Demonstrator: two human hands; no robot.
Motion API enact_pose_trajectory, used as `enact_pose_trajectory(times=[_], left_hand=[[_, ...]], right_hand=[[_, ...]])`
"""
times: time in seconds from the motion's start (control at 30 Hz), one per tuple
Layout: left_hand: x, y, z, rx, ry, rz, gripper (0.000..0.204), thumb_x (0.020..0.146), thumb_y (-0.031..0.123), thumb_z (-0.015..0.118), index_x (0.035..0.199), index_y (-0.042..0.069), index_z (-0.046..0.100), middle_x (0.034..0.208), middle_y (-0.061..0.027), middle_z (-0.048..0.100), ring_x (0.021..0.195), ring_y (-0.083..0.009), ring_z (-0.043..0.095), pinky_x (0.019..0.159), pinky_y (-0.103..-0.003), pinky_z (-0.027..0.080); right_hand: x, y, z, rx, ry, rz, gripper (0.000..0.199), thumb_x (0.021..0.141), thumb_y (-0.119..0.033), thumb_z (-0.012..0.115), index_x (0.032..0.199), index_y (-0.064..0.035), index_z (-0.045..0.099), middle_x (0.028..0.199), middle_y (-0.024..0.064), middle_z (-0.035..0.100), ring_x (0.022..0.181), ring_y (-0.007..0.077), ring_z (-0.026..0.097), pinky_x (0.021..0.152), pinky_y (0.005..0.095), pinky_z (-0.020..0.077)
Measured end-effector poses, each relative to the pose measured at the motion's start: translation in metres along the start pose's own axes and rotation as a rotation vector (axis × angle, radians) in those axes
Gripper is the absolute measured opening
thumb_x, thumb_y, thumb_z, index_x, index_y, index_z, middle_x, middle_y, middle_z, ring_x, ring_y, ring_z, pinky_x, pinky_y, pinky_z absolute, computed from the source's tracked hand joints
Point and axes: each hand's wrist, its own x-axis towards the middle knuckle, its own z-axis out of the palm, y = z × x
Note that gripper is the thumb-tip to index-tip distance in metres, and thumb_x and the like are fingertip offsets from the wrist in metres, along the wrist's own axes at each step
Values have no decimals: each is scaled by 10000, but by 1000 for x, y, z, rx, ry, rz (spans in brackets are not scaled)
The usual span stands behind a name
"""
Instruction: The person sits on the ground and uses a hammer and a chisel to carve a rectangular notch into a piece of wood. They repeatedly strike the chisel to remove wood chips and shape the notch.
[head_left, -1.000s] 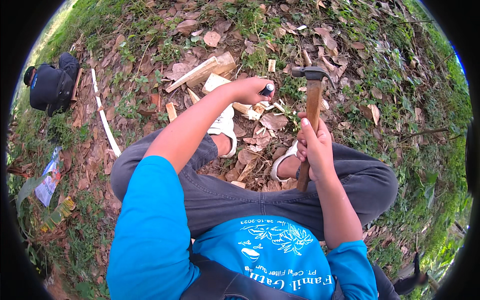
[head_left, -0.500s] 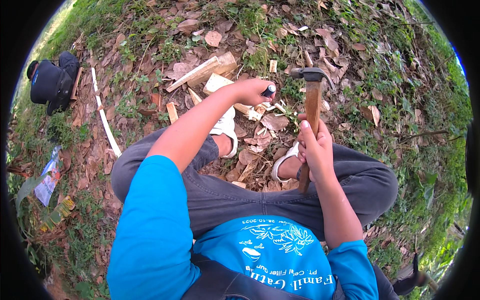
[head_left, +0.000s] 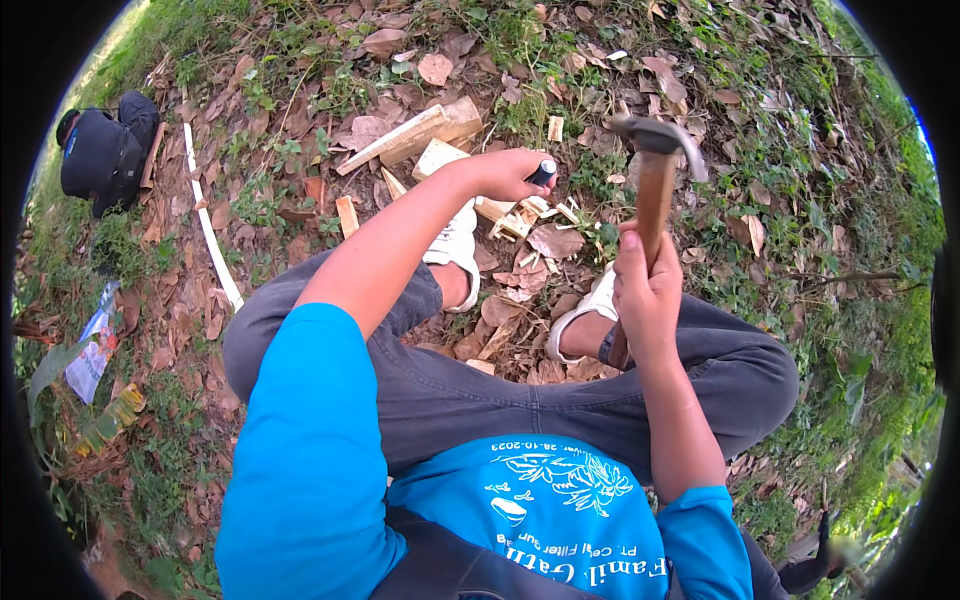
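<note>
My left hand is closed around an upright black-handled tool with a pale round end on top. Its lower end is hidden behind the hand and the wood. Just below that hand lies a pale, chipped block of wood with small chips around it, near my left shoe. In my right hand is a claw hammer with a wooden handle. Its head is raised to the right of the tool, apart from it and slightly blurred.
Several cut pieces of wood lie beyond my left forearm. My right shoe rests on leaf-strewn ground. At the left are a long white stick, a black bag-like item and a plastic bag.
The hammer has moved a little to the right and upward with my right hand, and its head has tilted. My left hand stays nearly in place with the black-handled tool.
</note>
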Motion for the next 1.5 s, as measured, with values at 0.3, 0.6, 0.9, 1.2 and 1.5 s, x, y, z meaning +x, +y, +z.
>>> enact_pose_trajectory(times=[0.3,0.6,0.9,1.2,1.5], left_hand=[[-9,-17,-14,-194,73,-92,162,965,58,655,1103,35,575,1070,-59,706,1037,-159,680,915,-351,549],[-32,-42,-13,-726,415,-414,220,987,88,664,1177,72,553,1198,-89,679,1146,-211,679,959,-396,607],[1,35,-26,-62,148,-51,126,967,48,668,1079,55,611,1040,-29,716,990,-121,657,885,-308,529],[3,18,-17,-116,166,-29,132,953,14,674,1063,47,608,1015,-44,717,974,-137,673,889,-318,538],[6,26,-9,2,123,35,132,949,-7,671,1054,33,602,992,-50,711,952,-131,662,871,-309,535]], right_hand=[[-7,28,9,51,-78,249,252,1058,-216,616,1220,-24,643,838,-46,569,714,23,473,613,215,381],[-3,-8,11,298,-48,413,275,1086,-267,559,1265,-58,561,681,-72,428,463,-6,342,403,183,301],[-5,-11,5,322,-59,456,284,1081,-275,574,1270,-64,561,689,-74,423,467,-11,341,408,180,299],[-6,-13,0,353,-78,477,303,1077,-298,580,1273,-68,557,711,-77,430,476,-12,346,413,180,318],[-6,-12,0,317,-86,493,311,1071,-304,582,1276,-72,553,717,-83,433,480,-17,358,416,177,333]])
